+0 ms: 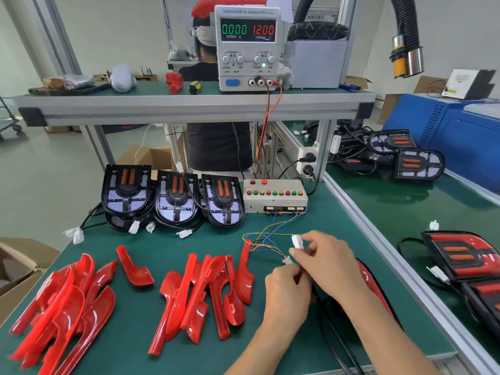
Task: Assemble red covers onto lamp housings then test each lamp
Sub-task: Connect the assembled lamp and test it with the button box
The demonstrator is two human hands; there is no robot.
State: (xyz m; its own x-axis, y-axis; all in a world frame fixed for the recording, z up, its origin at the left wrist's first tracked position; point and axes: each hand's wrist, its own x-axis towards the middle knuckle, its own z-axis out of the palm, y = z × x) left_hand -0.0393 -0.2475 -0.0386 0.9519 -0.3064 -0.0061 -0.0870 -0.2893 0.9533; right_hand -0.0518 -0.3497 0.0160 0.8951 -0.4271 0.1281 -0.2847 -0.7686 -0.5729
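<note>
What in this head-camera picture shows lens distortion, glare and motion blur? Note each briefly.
Head view: wide-angle bending bows the shelf edge and the bench rail; glare streaks the red covers; the left hand and right hand look slightly soft at the white connector; the power supply digits stay legible.
</note>
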